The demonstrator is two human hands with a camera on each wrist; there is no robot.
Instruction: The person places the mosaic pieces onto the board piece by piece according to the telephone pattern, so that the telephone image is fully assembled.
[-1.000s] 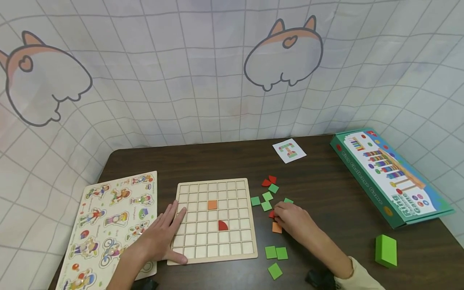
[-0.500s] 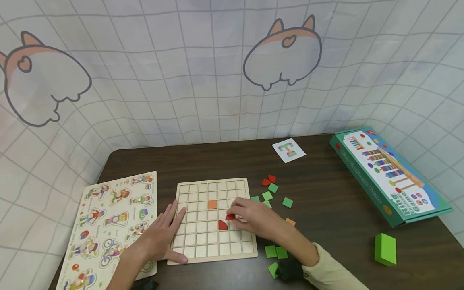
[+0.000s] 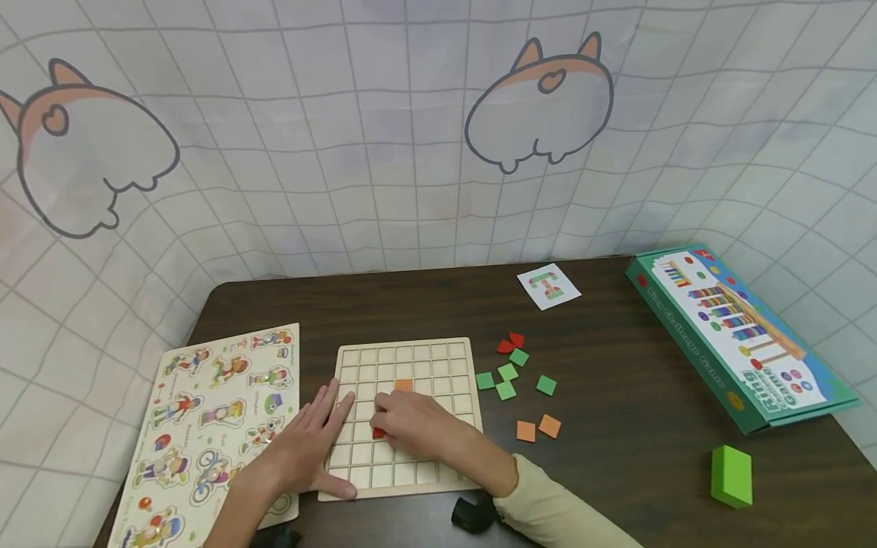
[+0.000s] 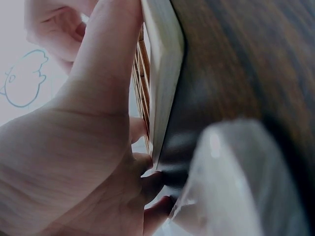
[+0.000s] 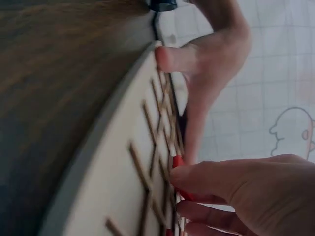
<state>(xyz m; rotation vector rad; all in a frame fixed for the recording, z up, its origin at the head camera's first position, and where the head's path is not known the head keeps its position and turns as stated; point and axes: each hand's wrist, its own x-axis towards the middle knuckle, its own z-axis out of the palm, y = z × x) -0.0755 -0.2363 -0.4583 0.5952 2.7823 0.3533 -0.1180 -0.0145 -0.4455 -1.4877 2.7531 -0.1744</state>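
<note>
A wooden grid board (image 3: 381, 476) lies on the table with an orange square tile (image 3: 404, 385) in one of its cells. My left hand (image 3: 301, 450) rests with spread, straight fingers on the board's left edge, its thumb at the near left corner. Over the board's left-centre cells, my right hand (image 3: 419, 426) pinches a red quarter-circle tile (image 3: 378, 434) between thumb and fingers. The right wrist view shows this red tile (image 5: 177, 161) right at the grid, below the fingertips. In the head view, the right hand hides the middle cells.
Green tiles (image 3: 506, 390), red tiles (image 3: 510, 343) and two orange tiles (image 3: 525, 431) lie right of the board. A pattern card (image 3: 548, 286) is farther back. A picture puzzle board (image 3: 226, 426) lies left; a game box (image 3: 733, 335) and green block (image 3: 731, 476) stand right.
My right hand has picked up a red quarter-circle tile from the loose tiles and carried it left over the board. My left hand has stayed in place.
</note>
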